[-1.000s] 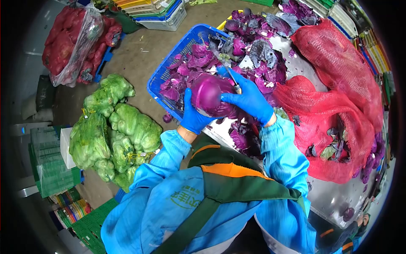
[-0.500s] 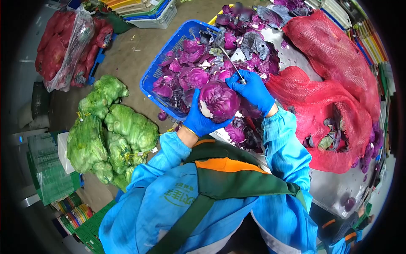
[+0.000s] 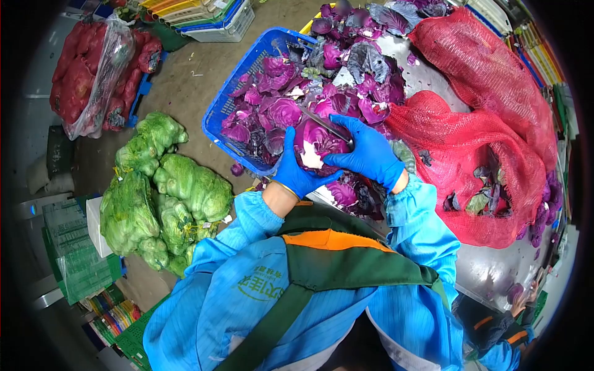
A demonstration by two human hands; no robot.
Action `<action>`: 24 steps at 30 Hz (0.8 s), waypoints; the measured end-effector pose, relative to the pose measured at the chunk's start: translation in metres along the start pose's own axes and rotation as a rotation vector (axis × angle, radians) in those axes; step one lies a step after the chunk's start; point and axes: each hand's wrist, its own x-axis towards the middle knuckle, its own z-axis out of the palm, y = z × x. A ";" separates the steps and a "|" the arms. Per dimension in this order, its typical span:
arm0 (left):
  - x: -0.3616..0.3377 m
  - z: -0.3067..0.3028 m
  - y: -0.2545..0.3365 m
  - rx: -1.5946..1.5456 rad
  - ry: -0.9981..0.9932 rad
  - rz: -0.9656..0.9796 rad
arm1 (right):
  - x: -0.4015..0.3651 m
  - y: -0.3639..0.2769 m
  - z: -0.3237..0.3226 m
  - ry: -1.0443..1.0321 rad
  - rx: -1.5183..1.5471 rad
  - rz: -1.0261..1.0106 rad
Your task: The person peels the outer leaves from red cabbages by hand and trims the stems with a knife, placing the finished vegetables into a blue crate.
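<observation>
A purple cabbage (image 3: 318, 143) with a pale patch on its front sits between my hands. My left hand (image 3: 296, 172), in a blue glove, cups it from the left and below. In my right hand (image 3: 372, 153), also gloved, is a knife (image 3: 324, 125) whose blade points up and left across the top of the cabbage. The right fingers also touch the cabbage's right side. Just beyond is a blue plastic basket (image 3: 214, 121) full of loose purple leaves (image 3: 272, 77). More leaves are heaped beside it on the metal table (image 3: 486, 272).
Red mesh sacks (image 3: 489, 68) lie on the table at the right, one with leaves showing through its opening. Bagged green vegetables (image 3: 192, 185) stand on the floor at left. Stacked crates (image 3: 216, 25) are at the back. Another person's arm (image 3: 525, 303) shows at lower right.
The cabbage has turned so its pale patch faces nearer the middle. My right hand has come lower and closer around it, and the knife now lies flatter across its top.
</observation>
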 end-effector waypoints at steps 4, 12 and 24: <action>0.005 -0.007 -0.007 0.031 0.029 0.016 | -0.003 0.007 0.011 -0.002 -0.092 0.042; 0.008 -0.025 -0.016 0.059 0.129 0.051 | -0.010 0.029 0.015 -0.010 -0.077 0.043; -0.013 -0.025 0.004 0.104 -0.303 0.415 | -0.013 0.064 -0.036 0.527 0.773 0.452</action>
